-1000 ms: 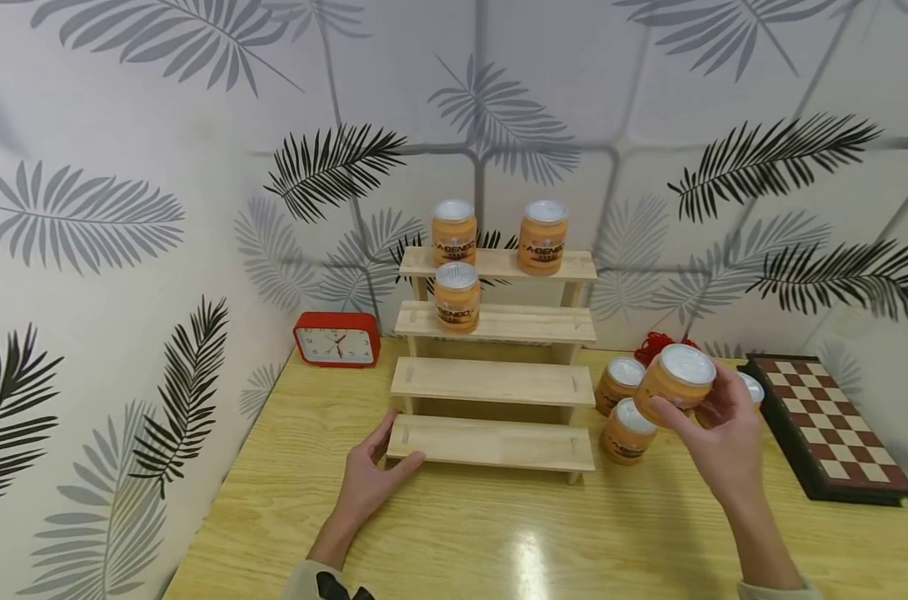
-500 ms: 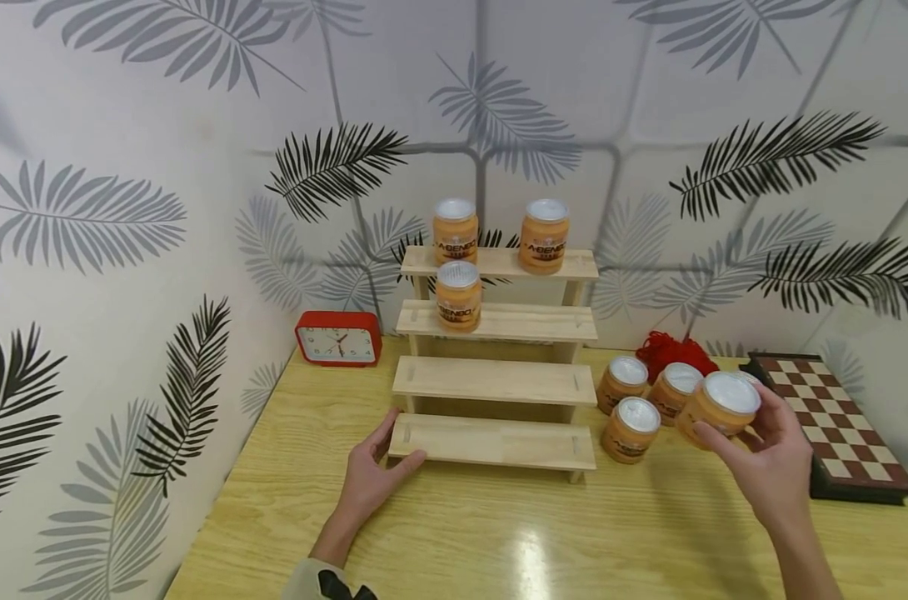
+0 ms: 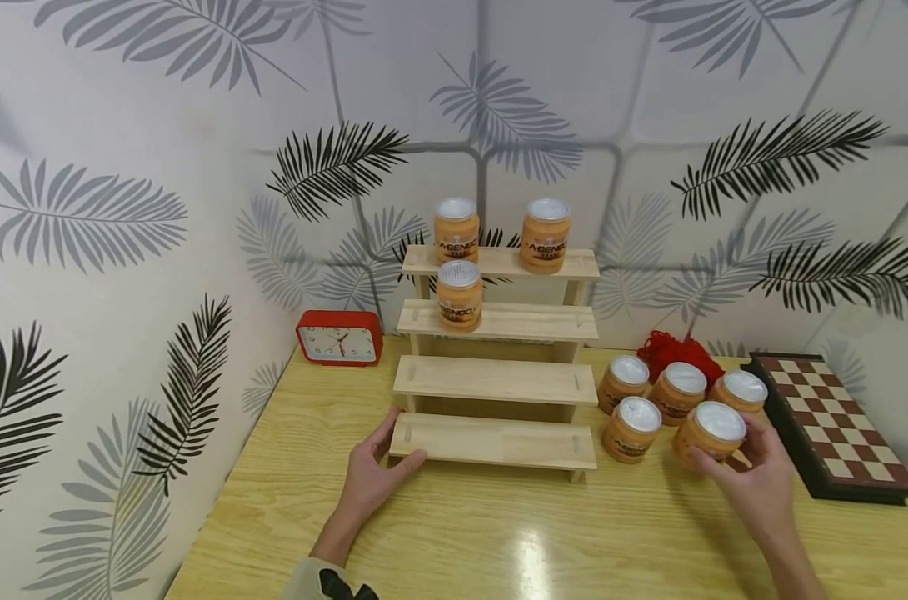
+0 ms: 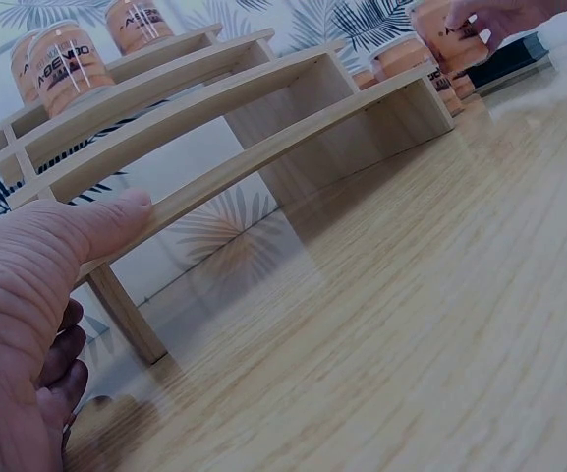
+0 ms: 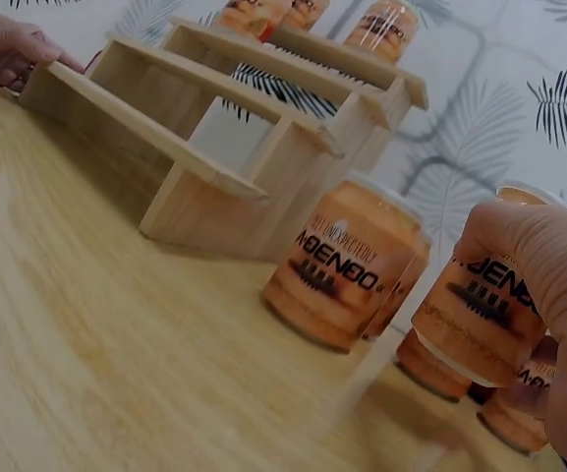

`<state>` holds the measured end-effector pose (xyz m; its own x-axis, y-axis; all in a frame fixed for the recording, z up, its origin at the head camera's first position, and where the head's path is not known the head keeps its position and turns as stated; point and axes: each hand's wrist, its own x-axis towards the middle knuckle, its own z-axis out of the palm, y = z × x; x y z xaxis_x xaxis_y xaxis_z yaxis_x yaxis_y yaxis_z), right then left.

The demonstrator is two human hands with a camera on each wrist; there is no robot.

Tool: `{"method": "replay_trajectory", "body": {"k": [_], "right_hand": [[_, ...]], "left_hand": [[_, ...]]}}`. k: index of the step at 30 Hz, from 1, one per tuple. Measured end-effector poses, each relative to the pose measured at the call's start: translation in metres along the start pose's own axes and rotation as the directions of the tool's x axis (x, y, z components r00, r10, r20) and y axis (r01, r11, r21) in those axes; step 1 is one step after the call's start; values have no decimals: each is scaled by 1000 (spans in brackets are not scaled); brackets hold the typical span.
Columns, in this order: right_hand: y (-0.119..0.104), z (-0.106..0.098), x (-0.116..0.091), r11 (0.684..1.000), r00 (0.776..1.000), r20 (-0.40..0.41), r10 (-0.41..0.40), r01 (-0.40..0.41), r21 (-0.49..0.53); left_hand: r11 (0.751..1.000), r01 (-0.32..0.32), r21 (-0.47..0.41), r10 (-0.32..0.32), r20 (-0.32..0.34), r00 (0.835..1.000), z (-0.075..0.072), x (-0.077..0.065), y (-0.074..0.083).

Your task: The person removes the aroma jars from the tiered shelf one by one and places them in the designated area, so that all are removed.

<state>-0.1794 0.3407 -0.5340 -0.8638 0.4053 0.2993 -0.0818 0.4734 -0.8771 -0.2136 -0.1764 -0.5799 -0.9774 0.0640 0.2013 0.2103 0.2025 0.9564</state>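
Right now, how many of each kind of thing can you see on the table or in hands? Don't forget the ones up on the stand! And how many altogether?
Stand: 1
Jars: 8 (3 on the stand, 1 in the right hand, 4 others beside the stand)
Clock: 1
Chessboard: 1
Red bundle: 1
Total: 12

The jars point(image 3: 631, 433) are orange, lids point(image 3: 720, 420) perhaps silver-white.
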Motion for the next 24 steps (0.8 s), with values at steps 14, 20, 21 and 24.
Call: {"method": "replay_trajectory", "body": {"k": [14,20,21,24], "right_hand": [[17,17,-3,999,999,37,-26,26,25],[21,20,-3,1000,999,35,-2,1,25],[21,20,-3,1000,999,35,0,-1,22],[22,20,-4,1000,999,37,-8,7,19]], "left_hand": [[1000,-9,9,9,5,1000,0,0,0],[1000,-6,9,6,4,1000,-1,0,-1],[1000,-5,7,4,5,1000,-1,0,-1],[1000,-1,-2,1,4,1000,-1,0,-2]]}}
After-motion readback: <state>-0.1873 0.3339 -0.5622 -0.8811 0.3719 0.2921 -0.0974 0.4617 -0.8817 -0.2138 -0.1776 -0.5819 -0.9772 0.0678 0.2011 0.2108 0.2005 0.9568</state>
